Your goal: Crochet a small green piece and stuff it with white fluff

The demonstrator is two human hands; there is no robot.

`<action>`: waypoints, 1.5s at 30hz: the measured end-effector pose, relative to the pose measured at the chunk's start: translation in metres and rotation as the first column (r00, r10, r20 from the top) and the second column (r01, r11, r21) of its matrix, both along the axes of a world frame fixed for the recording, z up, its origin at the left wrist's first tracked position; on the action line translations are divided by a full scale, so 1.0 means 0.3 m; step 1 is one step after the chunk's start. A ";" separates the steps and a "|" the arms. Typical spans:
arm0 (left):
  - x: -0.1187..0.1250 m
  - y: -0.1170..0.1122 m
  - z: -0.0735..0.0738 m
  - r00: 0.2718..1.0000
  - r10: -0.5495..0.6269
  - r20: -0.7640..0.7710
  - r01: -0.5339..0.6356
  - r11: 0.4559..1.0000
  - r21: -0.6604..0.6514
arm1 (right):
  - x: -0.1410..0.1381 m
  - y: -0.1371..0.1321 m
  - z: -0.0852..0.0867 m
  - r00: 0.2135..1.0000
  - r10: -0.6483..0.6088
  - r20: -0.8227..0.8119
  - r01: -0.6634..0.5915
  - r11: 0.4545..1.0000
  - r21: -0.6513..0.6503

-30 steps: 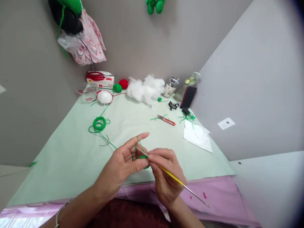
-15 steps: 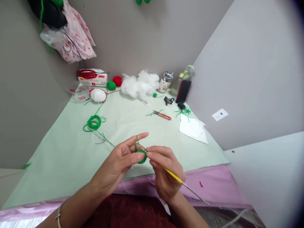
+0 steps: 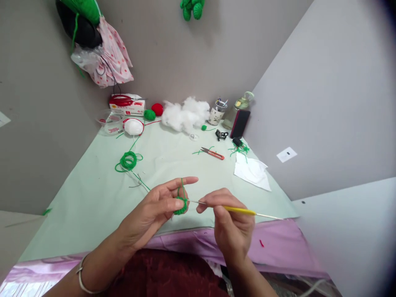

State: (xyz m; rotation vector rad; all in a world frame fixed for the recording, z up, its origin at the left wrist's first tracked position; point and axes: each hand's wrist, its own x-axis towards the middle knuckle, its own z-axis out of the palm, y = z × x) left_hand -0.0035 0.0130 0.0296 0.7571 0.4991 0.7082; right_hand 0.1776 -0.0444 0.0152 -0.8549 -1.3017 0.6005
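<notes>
Between the thumb and fingers of my left hand is a small round green crochet piece. Green yarn loops over my raised left index finger and runs down to the piece. My right hand grips a crochet hook with a yellow handle and metal ends. The hook lies nearly level, its thin tip touching the top right edge of the piece. A strand leads from my left hand back to a loose coil of green yarn on the table.
Orange thread snips lie mid-table near a white tissue. Along the back stand white stuffing, a white yarn ball, red and green balls, a pen cup, a bottle and a phone. A pink cloth edges the front.
My right hand has moved right, away from the left, and the hook has swung from a steep slant to nearly level. The view has shifted slightly. My left hand keeps its grip.
</notes>
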 end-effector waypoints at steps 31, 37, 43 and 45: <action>0.031 -0.020 0.005 0.986 0.149 -0.076 -0.146 0.988 0.041 | -0.062 0.095 0.001 0.985 0.027 -0.172 -0.035 0.998 -0.045; 0.026 -0.004 0.008 0.956 0.237 -0.171 -0.199 0.956 0.213 | -0.060 0.069 0.022 1.000 0.016 0.011 -0.015 0.998 -0.053; 0.004 0.024 -0.001 0.958 0.165 -0.237 -0.114 0.970 0.216 | -0.048 0.112 0.013 0.986 0.058 -0.158 -0.081 0.987 -0.142; 0.007 0.039 0.000 0.964 0.142 -0.225 -0.098 0.976 0.195 | -0.038 0.131 0.016 0.966 0.078 -0.248 -0.125 0.976 -0.180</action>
